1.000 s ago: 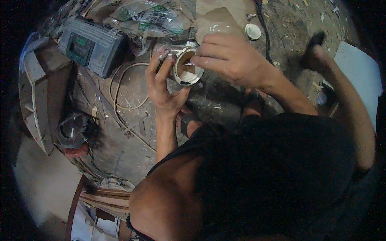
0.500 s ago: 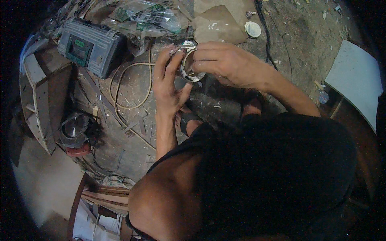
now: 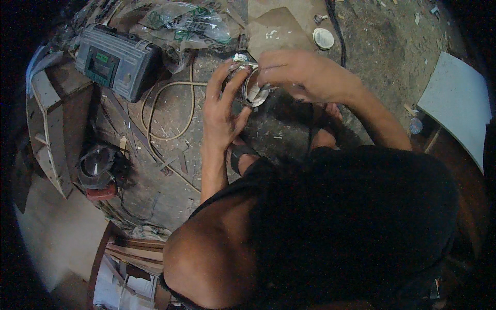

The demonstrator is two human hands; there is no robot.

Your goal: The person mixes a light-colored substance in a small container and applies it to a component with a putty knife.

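Observation:
A round tin can (image 3: 257,97) with a pale, smeared rim is tilted between my hands, its open mouth turned toward the right. My left hand (image 3: 219,106) is wrapped round its left side, the fingers over the top and the thumb underneath. At the mouth, my right hand (image 3: 312,76) has its fingers bent together by the upper rim. Whatever those fingers hold, if anything, is hidden behind them. Beyond the hands, a round pale lid (image 3: 324,39) lies on the floor beside a brown sheet of cardboard (image 3: 275,32).
A grey toolbox (image 3: 121,59) and crumpled clear plastic (image 3: 191,26) are at the far left. A tan hose (image 3: 149,121) loops over the littered floor. Nearer left are a wooden frame (image 3: 62,119) and a dark power tool (image 3: 98,165). A white panel (image 3: 457,93) stands right.
My right hand has shifted slightly right and turned, its fingers drawing back to the rim. The can has moved slightly right and tipped, showing more of its pale inside.

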